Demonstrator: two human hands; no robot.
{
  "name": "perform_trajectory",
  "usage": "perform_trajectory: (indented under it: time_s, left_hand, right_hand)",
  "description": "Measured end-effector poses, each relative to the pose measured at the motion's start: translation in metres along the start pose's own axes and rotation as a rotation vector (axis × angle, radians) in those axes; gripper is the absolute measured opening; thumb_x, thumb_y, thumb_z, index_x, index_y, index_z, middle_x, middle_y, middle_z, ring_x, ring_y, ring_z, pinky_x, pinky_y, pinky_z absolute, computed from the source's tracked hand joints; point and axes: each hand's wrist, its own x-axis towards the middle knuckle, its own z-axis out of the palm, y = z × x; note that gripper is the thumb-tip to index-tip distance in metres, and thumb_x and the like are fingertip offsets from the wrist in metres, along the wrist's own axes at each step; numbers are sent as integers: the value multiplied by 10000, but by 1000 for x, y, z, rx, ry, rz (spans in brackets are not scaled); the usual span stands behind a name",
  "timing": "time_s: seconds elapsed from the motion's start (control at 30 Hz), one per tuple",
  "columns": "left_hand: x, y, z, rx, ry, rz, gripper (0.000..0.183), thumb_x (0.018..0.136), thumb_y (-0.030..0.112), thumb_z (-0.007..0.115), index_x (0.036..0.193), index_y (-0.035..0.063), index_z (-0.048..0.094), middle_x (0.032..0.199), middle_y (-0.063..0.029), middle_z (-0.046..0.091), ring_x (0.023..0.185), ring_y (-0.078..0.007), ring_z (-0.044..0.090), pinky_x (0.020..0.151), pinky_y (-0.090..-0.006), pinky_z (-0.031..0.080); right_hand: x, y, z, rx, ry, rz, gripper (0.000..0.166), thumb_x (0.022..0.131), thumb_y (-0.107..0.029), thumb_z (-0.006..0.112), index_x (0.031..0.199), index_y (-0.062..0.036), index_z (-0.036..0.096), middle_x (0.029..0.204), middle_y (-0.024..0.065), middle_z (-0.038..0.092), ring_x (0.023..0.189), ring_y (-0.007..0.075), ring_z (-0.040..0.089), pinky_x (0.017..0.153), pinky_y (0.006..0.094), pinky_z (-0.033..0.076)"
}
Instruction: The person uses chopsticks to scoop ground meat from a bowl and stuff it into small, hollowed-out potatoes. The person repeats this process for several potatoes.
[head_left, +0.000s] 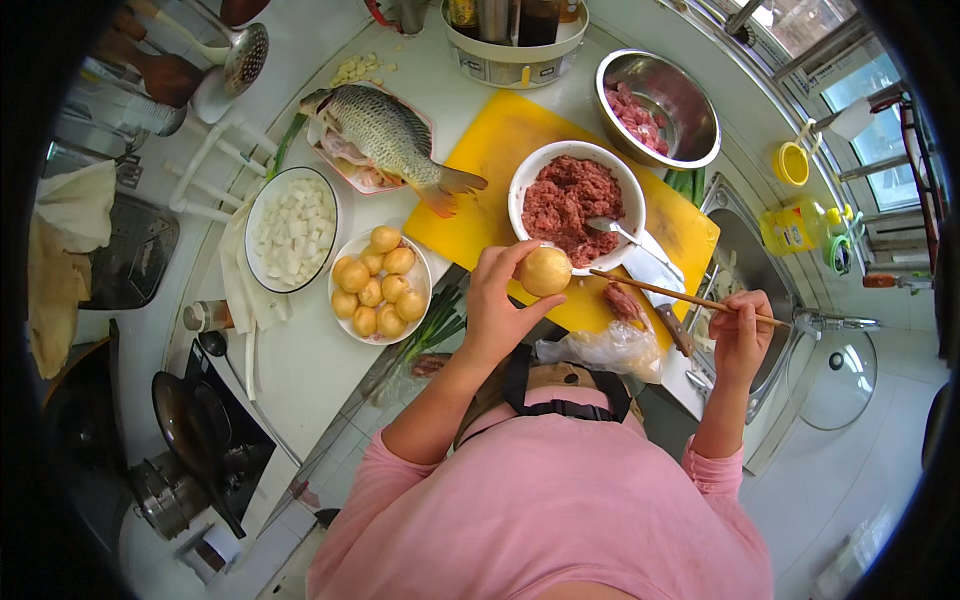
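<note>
Between the thumb and fingers of my left hand (499, 300) is a round golden fried tofu puff (546, 272). My right hand (741, 330) grips a wooden chopstick (675, 294), whose tip points left, just short of the puff. Behind the puff, a white bowl (517, 202) of raw minced meat (574, 195) stands on a yellow cutting board (487, 142), with a metal spoon (611, 227) in the meat. A cleaver (656, 270) lies right of the bowl, near a strip of raw meat (624, 304). Several similar puffs (382, 281) are heaped on a plate (349, 326) at left.
A whole fish (382, 127) lies on a tray at the back left, its tail over the board. White cubes fill a bowl (291, 229). A steel basin (686, 82) holds raw meat. The sink (772, 289) is at right; a plastic bag (607, 351) lies at the board's front edge.
</note>
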Motion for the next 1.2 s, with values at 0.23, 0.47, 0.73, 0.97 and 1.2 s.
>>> perform_trajectory:
  time_s: [0.23, 0.47, 0.73, 0.97, 1.2]
  left_hand:
    - [-4, -8, -1, -1166, -178, -497, 624, 826, 339, 696, 1294, 9, 451, 1200, -81, 532, 1077, -190, 526, 971, -314, 386]
    - [-11, -13, -2, -1314, -318, -468, 722, 838, 325, 676, 1375, -25, 345, 1313, -110, 453, 1208, -207, 457, 1055, -354, 328]
    - [-11, -9, -4, -1257, -290, -470, 746, 809, 297, 700, 1380, -22, 342, 1299, -107, 466, 1218, -191, 448, 1059, -332, 308]
    - [-12, -10, -8, -1216, -253, -462, 706, 817, 223, 692, 1384, -13, 344, 1282, -101, 485, 1210, -186, 458, 1058, -333, 314]
    - [-13, -6, -10, -1167, -277, -450, 692, 788, 118, 714, 1383, 17, 375, 1263, -88, 507, 1194, -185, 483, 1045, -329, 349]
  right_hand:
    - [-3, 0, 14, 53, 9, -13, 174, 964, -163, 484, 903, -2, 513, 806, 102, 544, 580, 126, 544, 459, 214, 441]
    - [-2, -15, 39, 13, -81, -83, 234, 932, -215, 562, 902, 14, 526, 800, 125, 555, 576, 143, 556, 491, 230, 463]
    - [1, -24, 46, -105, -143, -98, 226, 915, -194, 591, 879, 26, 552, 785, 122, 578, 596, 140, 573, 520, 245, 485]
    - [1, -25, 49, -117, -182, -61, 227, 916, -192, 587, 867, 26, 550, 786, 121, 579, 599, 145, 577, 522, 249, 488]
    - [-1, -18, 50, -177, -222, -30, 215, 910, -177, 590, 870, 33, 568, 804, 136, 592, 622, 147, 599, 512, 238, 477]
